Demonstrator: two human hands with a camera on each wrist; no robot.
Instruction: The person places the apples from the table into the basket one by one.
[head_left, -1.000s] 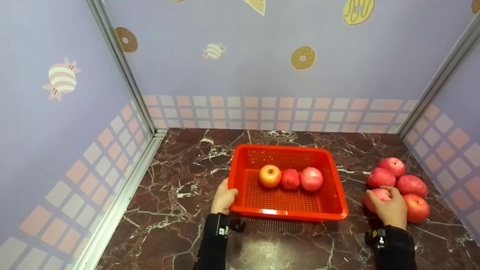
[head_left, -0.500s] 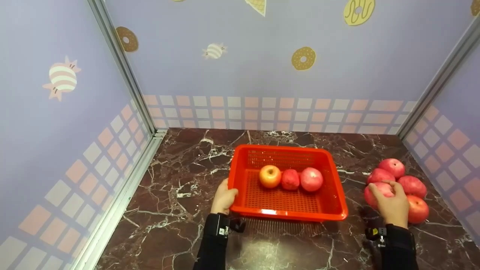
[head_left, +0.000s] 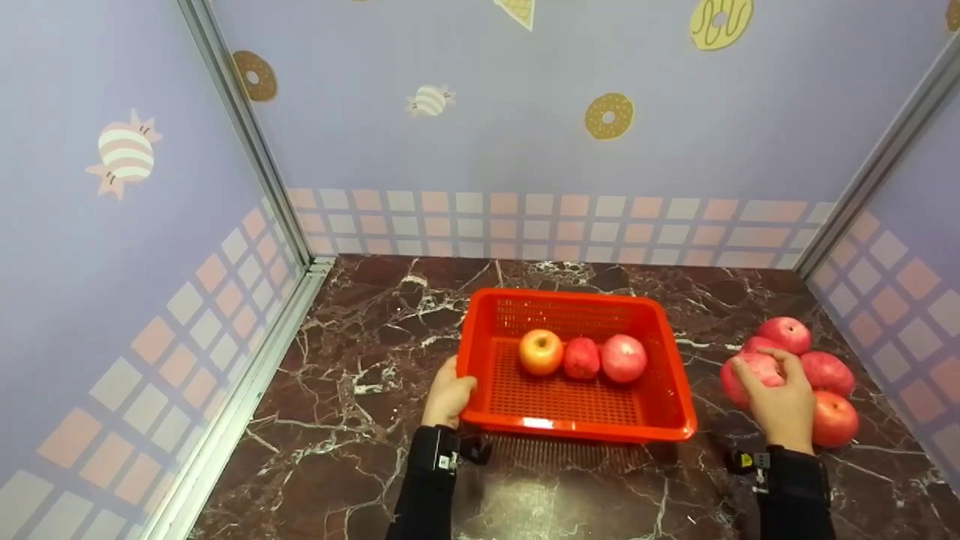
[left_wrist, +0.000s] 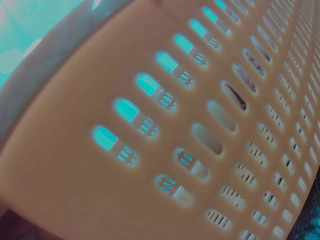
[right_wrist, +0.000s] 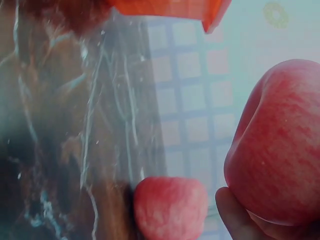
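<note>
Right hand [head_left: 786,411] grips an apple [right_wrist: 282,145], seemingly aloft.

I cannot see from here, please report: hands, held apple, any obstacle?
Left hand gripping red basket. Right hand holding apple beside four loose apples. Basket's right wall between that apple and three apples inside.

Lavender walls [head_left: 510,150] printed with donuts [head_left: 622,127] and striped candies [head_left: 126,154] stand around a dark, white-veined surface [head_left: 352,427]. Pink and pale grey squares [head_left: 503,226] band the lower walls, grey strips [head_left: 251,139] line the corners, and a bright reflection [head_left: 525,506] gleams nearby.
</note>
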